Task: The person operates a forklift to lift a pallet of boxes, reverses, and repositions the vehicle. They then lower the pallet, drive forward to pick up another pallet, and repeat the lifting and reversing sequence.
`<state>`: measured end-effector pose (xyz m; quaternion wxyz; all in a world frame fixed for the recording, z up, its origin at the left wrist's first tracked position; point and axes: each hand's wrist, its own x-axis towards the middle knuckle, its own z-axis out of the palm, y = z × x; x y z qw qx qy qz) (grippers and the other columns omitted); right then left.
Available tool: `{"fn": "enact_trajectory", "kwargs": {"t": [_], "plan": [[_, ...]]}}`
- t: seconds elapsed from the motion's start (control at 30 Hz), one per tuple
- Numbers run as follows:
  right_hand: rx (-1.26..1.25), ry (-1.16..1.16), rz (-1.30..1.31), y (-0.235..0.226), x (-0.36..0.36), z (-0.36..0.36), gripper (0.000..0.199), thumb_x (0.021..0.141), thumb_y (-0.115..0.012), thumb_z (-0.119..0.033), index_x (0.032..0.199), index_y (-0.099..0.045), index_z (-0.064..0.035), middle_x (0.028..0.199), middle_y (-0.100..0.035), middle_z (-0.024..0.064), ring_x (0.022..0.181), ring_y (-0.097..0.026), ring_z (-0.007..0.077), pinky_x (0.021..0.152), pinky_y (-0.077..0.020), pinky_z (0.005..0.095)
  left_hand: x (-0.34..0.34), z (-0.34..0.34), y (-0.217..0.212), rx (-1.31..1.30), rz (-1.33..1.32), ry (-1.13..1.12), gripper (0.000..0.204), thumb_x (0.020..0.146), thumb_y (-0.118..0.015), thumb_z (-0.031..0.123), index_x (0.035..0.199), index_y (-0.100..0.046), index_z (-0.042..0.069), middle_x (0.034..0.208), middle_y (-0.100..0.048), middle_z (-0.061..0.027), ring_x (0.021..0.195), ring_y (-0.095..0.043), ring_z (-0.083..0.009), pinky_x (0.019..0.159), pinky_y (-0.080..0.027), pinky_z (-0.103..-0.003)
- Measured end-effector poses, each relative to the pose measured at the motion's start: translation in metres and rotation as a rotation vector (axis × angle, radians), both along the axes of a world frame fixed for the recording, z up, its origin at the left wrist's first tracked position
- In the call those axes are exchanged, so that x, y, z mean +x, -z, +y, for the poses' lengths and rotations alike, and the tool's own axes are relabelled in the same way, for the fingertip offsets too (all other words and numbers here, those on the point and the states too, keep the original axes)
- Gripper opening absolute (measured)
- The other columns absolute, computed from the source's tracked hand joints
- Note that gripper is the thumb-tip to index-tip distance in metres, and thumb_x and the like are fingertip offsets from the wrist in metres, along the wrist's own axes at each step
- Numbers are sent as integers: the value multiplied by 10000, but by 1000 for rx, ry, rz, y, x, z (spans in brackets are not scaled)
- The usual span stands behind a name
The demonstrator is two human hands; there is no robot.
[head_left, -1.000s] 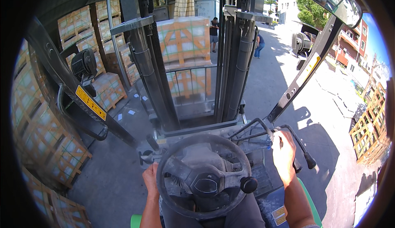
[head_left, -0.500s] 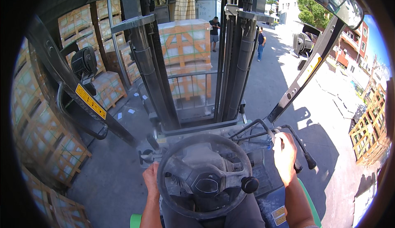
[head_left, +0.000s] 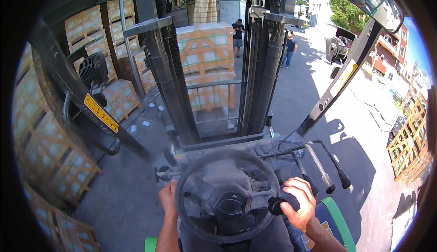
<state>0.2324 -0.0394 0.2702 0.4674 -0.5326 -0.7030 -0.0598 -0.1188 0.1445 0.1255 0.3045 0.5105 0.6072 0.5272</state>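
Note:
The steering wheel [head_left: 227, 154] of a forklift is directly in front of me, with a black spinner knob [head_left: 276, 205] on its right side. My left hand [head_left: 168, 199] is closed at the wheel's left rim; its fingertips are partly hidden. Beside the knob, my right hand [head_left: 298, 204] is open, fingers spread and curved, its thumb at the knob's edge. Just beyond that hand stand control levers: a black-tipped one [head_left: 310, 184], a grey-gripped one [head_left: 327, 183] and an outer black one [head_left: 344, 178]. A short lever [head_left: 170, 157] rises on the dash at the left.
Beyond the mast [head_left: 166, 70] stand stacked crates [head_left: 205, 47]. More crates [head_left: 59, 156] line the left side; a wooden crate [head_left: 409, 147] is at right. One person [head_left: 237, 33] stands behind the mast, another [head_left: 290, 49] on the roadway. A mirror [head_left: 373, 1] hangs upper right.
My right hand has let go of the levers and moved down and left to the spinner knob. The grey-gripped lever now sits nearer me. The person on the roadway has shifted slightly.

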Motion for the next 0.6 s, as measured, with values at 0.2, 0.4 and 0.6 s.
{"fn": "enact_trajectory", "kwargs": {"t": [0.2, 0.4, 0.6], "plan": [[-48, -144, 65, 24, -27, 29, 182, 750, -861, -133, 829, -707, -75, 784, -708, 50, 779, -705, 247, 707, -566, 359, -2, 3, -2, 1, 106, -27, 460, 1008, -604, 337, 813, -577, -79, 658, -386, -219, 672, -328, -163, 600, -426, -438], [-154, -362, 16, 69, -99, -30, 159, 781, -819, -156, 830, -677, -104, 796, -639, 39, 769, -629, 256, 721, -532, 410, -3, 3, -9, -27, 125, -2, 459, 1012, -602, 321, 803, -565, -86, 645, -366, -219, 654, -316, -176, 591, -416, -446], [114, -492, -91, 61, -228, 60, 145, 834, -793, -140, 811, -660, -88, 720, -640, 38, 713, -647, 225, 730, -532, 367, 0, -2, -5, 284, 230, -15, 451, 1024, -596, 300, 800, -547, -89, 657, -371, -219, 664, -320, -178, 592, -403, -453]]}}
